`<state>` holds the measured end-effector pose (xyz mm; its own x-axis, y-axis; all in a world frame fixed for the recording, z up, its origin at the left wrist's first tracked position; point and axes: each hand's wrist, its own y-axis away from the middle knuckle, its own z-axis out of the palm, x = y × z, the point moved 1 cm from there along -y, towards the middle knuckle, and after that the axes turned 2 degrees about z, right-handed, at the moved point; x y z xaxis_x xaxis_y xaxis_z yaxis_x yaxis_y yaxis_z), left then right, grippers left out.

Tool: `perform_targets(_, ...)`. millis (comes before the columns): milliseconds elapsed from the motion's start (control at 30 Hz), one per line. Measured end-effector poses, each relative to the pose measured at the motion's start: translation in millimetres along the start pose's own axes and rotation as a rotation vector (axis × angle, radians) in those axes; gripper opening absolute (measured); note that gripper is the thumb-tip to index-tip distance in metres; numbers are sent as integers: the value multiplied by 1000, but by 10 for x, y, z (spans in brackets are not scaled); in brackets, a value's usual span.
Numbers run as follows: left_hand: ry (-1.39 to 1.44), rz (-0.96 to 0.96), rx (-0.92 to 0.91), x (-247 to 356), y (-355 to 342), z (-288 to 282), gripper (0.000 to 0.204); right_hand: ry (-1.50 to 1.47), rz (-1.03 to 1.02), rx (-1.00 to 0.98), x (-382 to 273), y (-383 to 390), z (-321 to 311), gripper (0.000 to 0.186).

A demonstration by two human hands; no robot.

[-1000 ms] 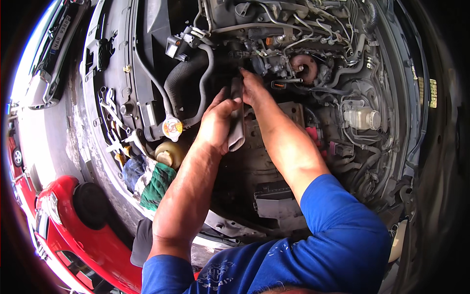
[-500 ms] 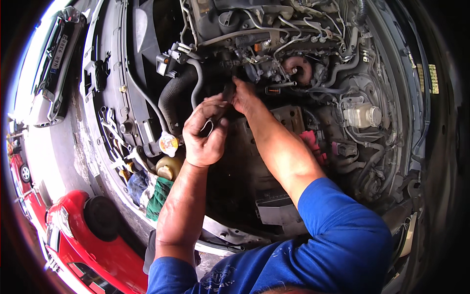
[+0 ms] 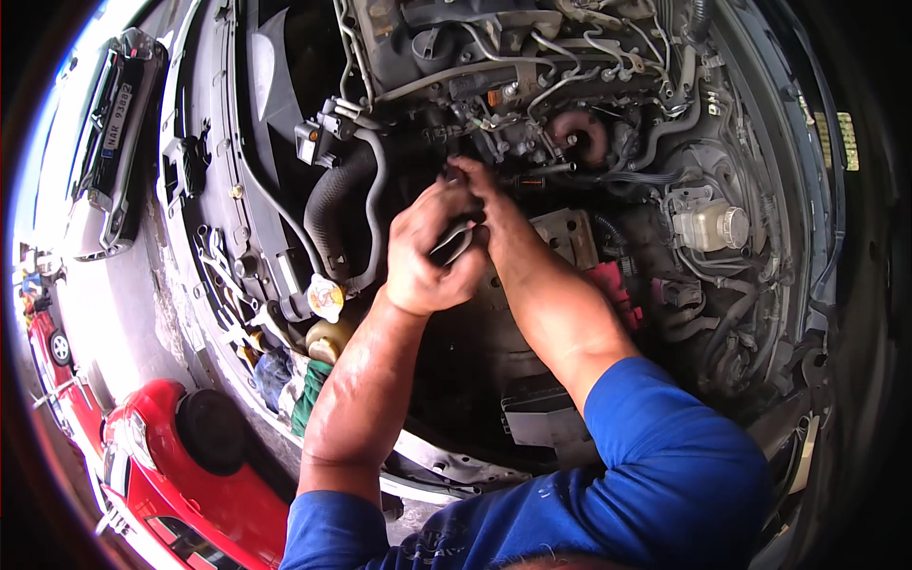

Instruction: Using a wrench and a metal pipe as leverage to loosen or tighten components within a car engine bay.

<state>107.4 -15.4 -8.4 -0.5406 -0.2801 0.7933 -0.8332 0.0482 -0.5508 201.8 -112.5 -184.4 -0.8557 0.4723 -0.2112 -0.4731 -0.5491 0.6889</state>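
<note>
Over the middle of an open engine bay, my left hand (image 3: 423, 252) is closed round a metal tool (image 3: 456, 244). A shiny curved edge of that tool shows between thumb and fingers; its far end is hidden. My right hand (image 3: 483, 187) lies just beyond and to the right, overlapped by the left. Its fingers curl down beside the engine, and what they grip, if anything, cannot be made out. Close by on the left are a thick ribbed black hose (image 3: 331, 209) and a thinner grey hose (image 3: 380, 176). The engine (image 3: 418, 66) rises ahead of both hands.
Several wrenches (image 3: 220, 261) lie along the bay's left edge, near cloths (image 3: 309, 394) and a yellowish capped reservoir (image 3: 323, 340). A brake fluid reservoir (image 3: 712, 228) stands at the right. A red cover (image 3: 616, 290) sits beside my right forearm. Outside, at left, is a red car (image 3: 185, 465).
My left hand has moved right and slightly nearer with the tool, now overlapping my right hand. The right hand stays close to the same spot. The view has shifted slightly.
</note>
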Motion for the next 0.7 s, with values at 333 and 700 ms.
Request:
perform_targets(333, 52, -29, -4, -289, -22, -41, 33, -104, -100, -99, 53, 413, 477, 27)
perform_targets(700, 86, -56, -30, -300, -218, 122, 18, -71, -169, -78, -70, 145, 184, 38)
